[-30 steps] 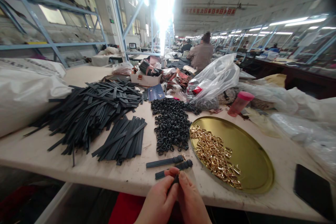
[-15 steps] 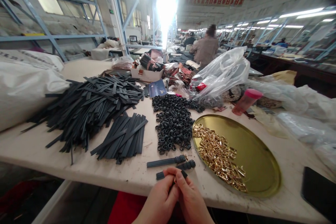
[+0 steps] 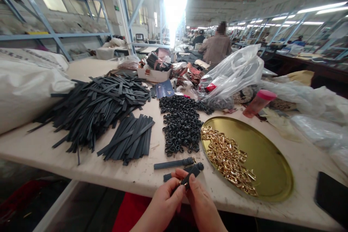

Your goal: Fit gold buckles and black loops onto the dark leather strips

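Note:
Near the table's front edge, my left hand [image 3: 168, 193] and my right hand [image 3: 199, 197] both grip a short black strap [image 3: 191, 174]. A gold buckle [image 3: 182, 183] shows on the strap between my fingertips. Just beyond lies a black strap with a buckle [image 3: 172, 164]. A second strap [image 3: 167, 177] is partly hidden behind my hands. Farther back is a heap of small black strap loops [image 3: 181, 127]. On the right, gold buckles [image 3: 227, 157] cover the left part of a round gold tray [image 3: 274, 166].
Black strips form a big pile [image 3: 100, 105] and a smaller stack [image 3: 130, 139] at left. A white sack [image 3: 29, 90] stands far left. A pink-lidded container [image 3: 258, 104], clear plastic bag [image 3: 236, 72] and black flat object [image 3: 331, 197] are right. A co-worker [image 3: 217, 47] sits beyond.
My fingers have shifted apart a little, and the strap they hold now shows more, angled up to the right. The view has moved slightly.

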Available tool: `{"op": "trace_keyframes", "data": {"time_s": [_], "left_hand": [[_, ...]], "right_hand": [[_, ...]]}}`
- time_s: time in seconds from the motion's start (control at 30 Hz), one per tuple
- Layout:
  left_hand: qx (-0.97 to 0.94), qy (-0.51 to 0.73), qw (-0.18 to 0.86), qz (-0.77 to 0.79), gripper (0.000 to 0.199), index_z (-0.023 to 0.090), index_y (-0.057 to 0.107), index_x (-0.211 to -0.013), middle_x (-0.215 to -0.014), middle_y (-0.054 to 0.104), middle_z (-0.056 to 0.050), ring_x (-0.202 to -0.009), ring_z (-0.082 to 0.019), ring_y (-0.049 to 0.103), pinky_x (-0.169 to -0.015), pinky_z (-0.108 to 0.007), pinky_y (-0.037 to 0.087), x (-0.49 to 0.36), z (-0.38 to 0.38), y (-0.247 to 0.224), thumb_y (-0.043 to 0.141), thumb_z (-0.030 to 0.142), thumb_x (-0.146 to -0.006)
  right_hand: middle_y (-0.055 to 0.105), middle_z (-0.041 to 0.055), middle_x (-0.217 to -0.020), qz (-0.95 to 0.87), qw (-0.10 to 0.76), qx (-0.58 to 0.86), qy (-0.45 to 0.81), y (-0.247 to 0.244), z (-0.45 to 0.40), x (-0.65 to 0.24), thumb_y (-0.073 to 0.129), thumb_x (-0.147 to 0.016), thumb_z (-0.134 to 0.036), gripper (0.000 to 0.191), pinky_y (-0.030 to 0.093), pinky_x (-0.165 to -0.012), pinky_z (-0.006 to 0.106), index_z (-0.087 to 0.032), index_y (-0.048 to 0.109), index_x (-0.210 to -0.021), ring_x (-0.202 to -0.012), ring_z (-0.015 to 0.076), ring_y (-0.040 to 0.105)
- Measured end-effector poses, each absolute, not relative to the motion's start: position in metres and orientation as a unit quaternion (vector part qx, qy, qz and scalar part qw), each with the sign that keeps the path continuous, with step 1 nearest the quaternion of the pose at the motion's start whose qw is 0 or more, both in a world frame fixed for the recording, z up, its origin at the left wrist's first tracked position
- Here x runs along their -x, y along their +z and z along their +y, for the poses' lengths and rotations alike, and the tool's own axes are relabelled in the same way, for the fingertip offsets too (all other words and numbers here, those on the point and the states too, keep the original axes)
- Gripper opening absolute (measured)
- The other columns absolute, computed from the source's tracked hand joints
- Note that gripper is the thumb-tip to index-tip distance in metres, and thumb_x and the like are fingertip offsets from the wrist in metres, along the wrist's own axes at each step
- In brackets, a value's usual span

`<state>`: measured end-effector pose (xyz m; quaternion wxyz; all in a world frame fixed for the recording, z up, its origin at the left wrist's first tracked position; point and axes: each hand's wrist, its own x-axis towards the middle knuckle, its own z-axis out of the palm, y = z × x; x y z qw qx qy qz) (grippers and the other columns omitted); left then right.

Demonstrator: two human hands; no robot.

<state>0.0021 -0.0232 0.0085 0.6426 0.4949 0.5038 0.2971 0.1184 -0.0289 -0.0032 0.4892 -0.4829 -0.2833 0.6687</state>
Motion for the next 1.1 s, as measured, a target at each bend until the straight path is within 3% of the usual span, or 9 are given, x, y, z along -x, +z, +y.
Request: {"op": "trace_keyframes", "data": {"time_s": [0.1, 0.23, 0.37, 0.43, 0.53, 0.63, 0.73, 0.9, 1.1], "left_hand": [[-0.479, 0.277, 0.649, 0.522, 0.034, 0.018, 0.046, -0.074, -0.043, 0.040, 0.010, -0.031, -0.004, 0.027, -0.034, -0.017, 0.018, -0.001, -0.027, 0.011, 0.044, 0.052, -0.076], [-0.471, 0.283, 0.659, 0.514, 0.034, 0.016, 0.048, -0.077, -0.055, 0.052, 0.005, -0.030, -0.003, 0.034, -0.031, -0.016, 0.020, -0.003, -0.032, 0.011, 0.044, 0.050, -0.075], [-0.475, 0.297, 0.644, 0.521, 0.032, 0.016, 0.047, -0.075, -0.055, 0.051, 0.004, -0.030, -0.003, 0.035, -0.032, -0.016, 0.022, -0.007, -0.038, 0.003, 0.041, 0.047, -0.076], [-0.487, 0.291, 0.626, 0.536, 0.028, 0.017, 0.045, -0.071, -0.054, 0.048, 0.005, -0.032, -0.004, 0.033, -0.033, -0.017, 0.022, -0.008, -0.041, 0.002, 0.040, 0.044, -0.078], [-0.535, 0.285, 0.573, 0.552, 0.025, 0.017, 0.045, -0.065, -0.056, 0.046, 0.004, -0.046, -0.008, 0.040, -0.041, -0.018, 0.029, -0.006, -0.047, 0.010, 0.042, 0.038, -0.078], [-0.583, 0.277, 0.540, 0.541, 0.026, 0.017, 0.047, -0.062, -0.059, 0.046, 0.003, -0.057, -0.010, 0.042, -0.051, -0.019, 0.033, -0.002, -0.049, 0.021, 0.046, 0.038, -0.077], [-0.581, 0.265, 0.556, 0.532, 0.032, 0.017, 0.045, -0.058, -0.055, 0.045, 0.004, -0.053, -0.009, 0.040, -0.050, -0.018, 0.031, 0.003, -0.046, 0.023, 0.049, 0.045, -0.075], [-0.510, 0.241, 0.624, 0.541, 0.041, 0.019, 0.042, -0.066, -0.049, 0.047, 0.006, -0.035, -0.005, 0.035, -0.035, -0.017, 0.021, 0.008, -0.032, 0.008, 0.049, 0.059, -0.069], [-0.505, 0.257, 0.610, 0.554, 0.031, 0.018, 0.046, -0.064, -0.047, 0.044, 0.007, -0.039, -0.006, 0.036, -0.037, -0.016, 0.023, 0.009, -0.015, 0.004, 0.055, 0.047, -0.068]], "right_hand": [[0.066, 0.0020, -0.079, -0.354, 0.496, 0.509, 0.608, 0.002, -0.028, -0.124, 0.059, -0.072, -0.050, 0.034, 0.044, -0.074, 0.027, -0.020, 0.066, -0.088, -0.078, 0.0179, 0.057], [0.057, -0.0027, -0.061, -0.378, 0.501, 0.496, 0.600, 0.005, -0.032, -0.126, 0.059, -0.074, -0.043, 0.025, 0.040, -0.055, 0.022, -0.019, 0.063, -0.079, -0.057, 0.0125, 0.049], [0.061, 0.0004, -0.069, -0.408, 0.505, 0.505, 0.569, 0.001, -0.039, -0.126, 0.057, -0.076, -0.042, 0.025, 0.043, -0.065, 0.026, -0.019, 0.062, -0.085, -0.069, 0.0173, 0.055], [0.062, 0.0022, -0.073, -0.466, 0.503, 0.524, 0.505, -0.001, -0.043, -0.129, 0.059, -0.074, -0.039, 0.019, 0.042, -0.067, 0.027, -0.020, 0.063, -0.079, -0.072, 0.0188, 0.055], [0.059, 0.0016, -0.067, -0.530, 0.488, 0.538, 0.437, -0.002, -0.048, -0.133, 0.063, -0.071, -0.033, 0.013, 0.040, -0.064, 0.027, -0.021, 0.061, -0.066, -0.067, 0.0180, 0.052], [0.056, -0.0011, -0.062, -0.478, 0.486, 0.532, 0.502, -0.004, -0.049, -0.134, 0.063, -0.070, -0.034, 0.015, 0.040, -0.058, 0.026, -0.021, 0.057, -0.067, -0.060, 0.0157, 0.050], [0.054, -0.0025, -0.060, -0.427, 0.496, 0.495, 0.572, -0.005, -0.046, -0.132, 0.064, -0.069, -0.038, 0.021, 0.039, -0.056, 0.025, -0.019, 0.055, -0.068, -0.058, 0.0142, 0.048], [0.052, -0.0026, -0.060, -0.476, 0.466, 0.462, 0.585, -0.002, -0.031, -0.135, 0.060, -0.072, -0.040, 0.023, 0.037, -0.056, 0.024, -0.019, 0.055, -0.065, -0.059, 0.0137, 0.046], [0.058, 0.0003, -0.067, -0.580, 0.395, 0.509, 0.500, -0.001, -0.010, -0.133, 0.056, -0.075, -0.029, 0.013, 0.037, -0.061, 0.026, -0.019, 0.057, -0.068, -0.065, 0.0163, 0.050]]}}
